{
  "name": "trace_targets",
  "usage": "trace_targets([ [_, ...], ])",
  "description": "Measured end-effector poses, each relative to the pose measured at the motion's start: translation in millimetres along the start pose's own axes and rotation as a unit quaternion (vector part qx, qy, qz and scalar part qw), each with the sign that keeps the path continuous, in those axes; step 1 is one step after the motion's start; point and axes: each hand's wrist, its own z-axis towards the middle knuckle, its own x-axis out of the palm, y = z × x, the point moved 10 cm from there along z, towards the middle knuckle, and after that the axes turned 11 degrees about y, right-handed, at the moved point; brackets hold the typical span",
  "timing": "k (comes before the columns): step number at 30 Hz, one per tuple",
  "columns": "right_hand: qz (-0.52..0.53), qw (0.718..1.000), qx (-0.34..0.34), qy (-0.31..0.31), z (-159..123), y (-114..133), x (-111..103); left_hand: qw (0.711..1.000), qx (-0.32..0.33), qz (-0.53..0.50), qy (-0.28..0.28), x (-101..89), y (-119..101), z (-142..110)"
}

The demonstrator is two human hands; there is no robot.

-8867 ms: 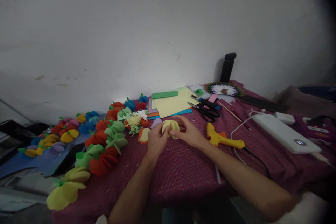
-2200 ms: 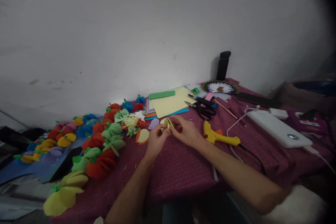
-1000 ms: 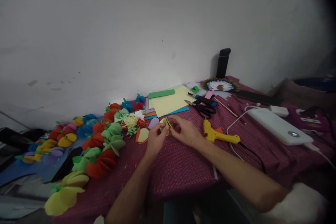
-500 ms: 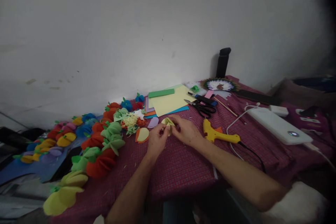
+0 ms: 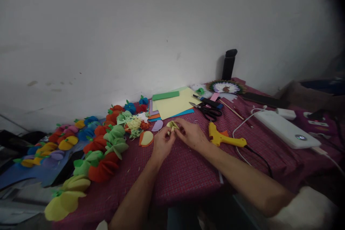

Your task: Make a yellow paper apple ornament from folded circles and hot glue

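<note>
Between my hands is a small folded piece of pale yellow paper (image 5: 172, 125), its petal-like layers fanned upward. My left hand (image 5: 163, 142) pinches its near left edge with thumb and fingertips. From the right, my right hand (image 5: 190, 133) grips the other side, fingers closed on it. Both hands hover just over the checked cloth. Left of them lies a yellow cut-out on orange paper (image 5: 147, 138), with a lilac cut-out (image 5: 157, 125) behind. A yellow glue gun (image 5: 226, 138) rests right of my right hand.
Many coloured paper pumpkins (image 5: 104, 167) crowd the left side, beside shredded paper (image 5: 134, 124). Paper sheets (image 5: 175, 104), scissors (image 5: 206, 111) and a cutter (image 5: 210, 102) lie at the back. A white power bank (image 5: 287, 129) with cables sits right, near a paper rosette (image 5: 225, 87).
My fingers have shifted slightly on the yellow paper, drawing closer together and folding it narrower. The left hand has moved a little to the right. The other things look unmoved.
</note>
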Motion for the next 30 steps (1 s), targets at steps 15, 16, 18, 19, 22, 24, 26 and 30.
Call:
trace_targets([
  [15,0.005,0.998,-0.052,-0.032,0.3,3.4,0.3,0.998,0.001,0.044,-0.051,-7.6,-4.2,-4.0],
  [16,0.001,0.998,-0.055,-0.029,0.6,4.2,1.2,0.997,0.003,0.051,-0.055,-7.7,-4.4,-4.5],
  [18,-0.007,0.998,-0.059,-0.023,0.9,5.5,2.9,0.996,0.013,0.069,-0.056,-6.3,-6.5,-5.2],
  [19,-0.011,0.998,-0.058,-0.021,0.9,5.6,3.4,0.995,0.019,0.078,-0.051,-4.8,-7.9,-5.3],
  [22,-0.02,0.998,-0.049,-0.019,0.6,4.8,4.0,0.994,0.031,0.095,-0.037,-0.9,-10.9,-5.5],
  [24,-0.025,0.999,-0.045,-0.015,0.6,4.9,4.3,0.994,0.033,0.095,-0.034,0.0,-11.8,-5.8],
  [26,-0.027,0.998,-0.047,-0.01,0.7,6.0,4.7,0.995,0.032,0.091,-0.035,-0.4,-12.4,-6.1],
  [30,-0.029,0.998,-0.048,-0.008,1.0,7.4,4.6,0.997,0.02,0.073,-0.036,-1.6,-11.1,-6.2],
])
